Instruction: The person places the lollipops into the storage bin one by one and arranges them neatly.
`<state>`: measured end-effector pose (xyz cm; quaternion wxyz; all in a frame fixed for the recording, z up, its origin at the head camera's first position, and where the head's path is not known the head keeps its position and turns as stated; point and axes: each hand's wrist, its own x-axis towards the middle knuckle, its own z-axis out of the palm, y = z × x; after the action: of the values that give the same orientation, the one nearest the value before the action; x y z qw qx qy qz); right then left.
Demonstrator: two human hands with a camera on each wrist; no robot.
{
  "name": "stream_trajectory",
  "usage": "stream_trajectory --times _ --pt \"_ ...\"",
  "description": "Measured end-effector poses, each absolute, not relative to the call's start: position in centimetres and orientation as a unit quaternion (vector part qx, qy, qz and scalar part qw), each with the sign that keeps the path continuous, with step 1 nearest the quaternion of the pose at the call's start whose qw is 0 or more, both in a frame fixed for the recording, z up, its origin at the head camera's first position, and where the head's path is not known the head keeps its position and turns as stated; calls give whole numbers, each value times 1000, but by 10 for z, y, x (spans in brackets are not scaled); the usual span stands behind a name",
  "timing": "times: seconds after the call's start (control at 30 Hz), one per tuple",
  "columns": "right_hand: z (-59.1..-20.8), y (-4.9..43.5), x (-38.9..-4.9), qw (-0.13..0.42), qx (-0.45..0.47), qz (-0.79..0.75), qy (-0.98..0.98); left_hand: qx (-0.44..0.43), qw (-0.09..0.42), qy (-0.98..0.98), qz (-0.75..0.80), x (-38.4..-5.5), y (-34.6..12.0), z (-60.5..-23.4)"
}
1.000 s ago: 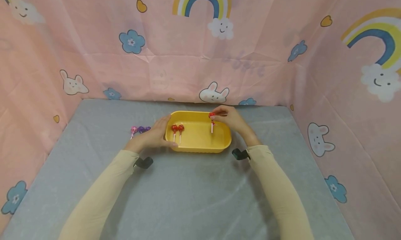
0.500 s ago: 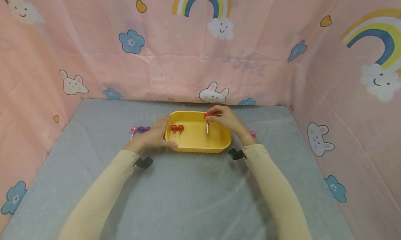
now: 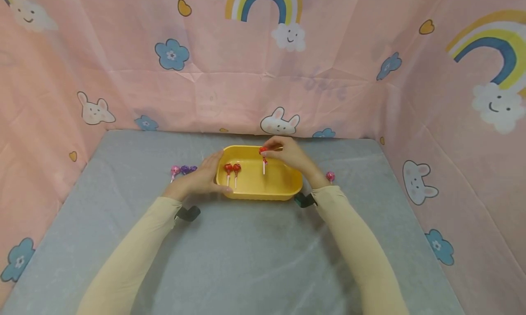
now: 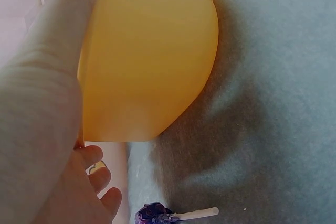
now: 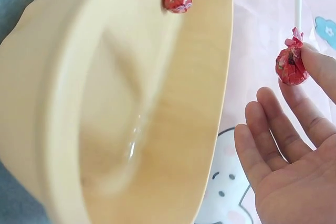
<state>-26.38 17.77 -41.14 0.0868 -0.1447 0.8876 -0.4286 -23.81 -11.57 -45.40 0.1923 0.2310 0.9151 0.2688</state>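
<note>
- Left of centre, left hand point(image 3: 203, 175), fingers apart, is bracing yellow tray point(image 3: 283, 182), presumably for steadiness.
- Centre, right hand point(image 3: 289, 151) is pinching red lollipop point(image 5: 288, 65) by its head, apparently for control.

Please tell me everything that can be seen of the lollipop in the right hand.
The lollipop has a rounded head in shiny red wrapping, gathered at a straight white stick. The right hand pinches its head with thumb and finger, above the yellow tray. In the head view, its stick points down.
</note>
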Motion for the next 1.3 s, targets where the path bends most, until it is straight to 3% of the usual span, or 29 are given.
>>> stream_trajectory --times 0.63,1.3 --pt "-410 146 -263 107 -151 -433 882 222 195 919 262 -238 -115 -453" --pt "-447 127 -270 121 -110 -455 876 227 192 917 265 -238 -115 -456"
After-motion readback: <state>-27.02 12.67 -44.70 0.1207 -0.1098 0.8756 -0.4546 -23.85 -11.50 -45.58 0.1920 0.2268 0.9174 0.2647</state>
